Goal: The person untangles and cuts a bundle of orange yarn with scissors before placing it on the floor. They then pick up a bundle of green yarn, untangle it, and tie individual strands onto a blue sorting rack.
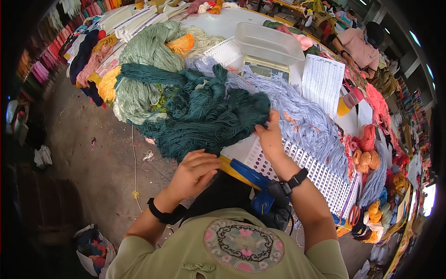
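A large tangled heap of dark teal yarn [209, 109] lies at the table's near edge, part of it hanging over. My right hand [269, 135] pinches the heap's right end between thumb and fingers. By its lower edge is my left hand [197, 169], its fingers stretched out and holding nothing visible; whether the fingertips touch the yarn I cannot tell. Sage green yarn [144, 56] sits under and behind the teal heap on the left. Pale lavender-blue yarn [297, 121] spreads out to the right of it.
Behind the yarn stands a scale [262, 69] with a clear plastic tub [269, 42] on it. A printed sheet [323, 83] and a dotted purple card [316, 172] lie on the right. Scissors [354, 216] are near the right edge. A person [360, 49] works at the far right.
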### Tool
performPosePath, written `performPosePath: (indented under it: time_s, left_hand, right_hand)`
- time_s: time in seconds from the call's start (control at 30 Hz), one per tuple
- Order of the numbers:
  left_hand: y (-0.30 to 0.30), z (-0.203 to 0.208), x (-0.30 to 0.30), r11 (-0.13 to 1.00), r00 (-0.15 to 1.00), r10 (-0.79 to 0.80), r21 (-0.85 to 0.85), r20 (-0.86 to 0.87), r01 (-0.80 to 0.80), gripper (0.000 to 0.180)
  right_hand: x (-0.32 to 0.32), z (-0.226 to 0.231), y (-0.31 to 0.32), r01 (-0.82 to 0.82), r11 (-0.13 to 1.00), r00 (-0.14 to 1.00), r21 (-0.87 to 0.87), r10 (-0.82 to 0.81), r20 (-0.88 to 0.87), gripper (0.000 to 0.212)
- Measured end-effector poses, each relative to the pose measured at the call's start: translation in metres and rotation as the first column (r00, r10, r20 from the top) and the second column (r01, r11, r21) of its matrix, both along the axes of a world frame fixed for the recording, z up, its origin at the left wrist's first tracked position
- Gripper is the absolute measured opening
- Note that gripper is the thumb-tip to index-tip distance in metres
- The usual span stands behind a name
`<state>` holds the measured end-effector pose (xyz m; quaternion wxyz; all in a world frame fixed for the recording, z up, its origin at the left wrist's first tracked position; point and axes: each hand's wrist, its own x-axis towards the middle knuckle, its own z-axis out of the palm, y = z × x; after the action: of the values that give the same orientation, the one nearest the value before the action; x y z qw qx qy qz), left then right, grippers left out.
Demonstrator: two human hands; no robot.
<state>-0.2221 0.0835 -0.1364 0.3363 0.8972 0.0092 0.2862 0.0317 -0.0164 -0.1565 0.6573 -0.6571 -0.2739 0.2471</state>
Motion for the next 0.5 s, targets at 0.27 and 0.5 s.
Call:
performPosePath:
  time_s: [0.27, 0.5]
  left_hand:
    - [-0.004, 0.012, 0.01, 0.794, 0.824, 0.561, 0.227, 0.082, -0.564, 0.043]
    - [-0.012, -0.003, -0.003, 0.969, 0.983, 0.177, 0.181, -0.044, -0.166, 0.036]
  right_hand:
    - [-0.01, 0.008, -0.045, 0.058, 0.997, 0.986, -0.059, -0.067, -0.151, 0.051]
    - [-0.003, -0.004, -0.053, 0.024, 1.0, 0.982, -0.001, -0.024, -0.187, 0.048]
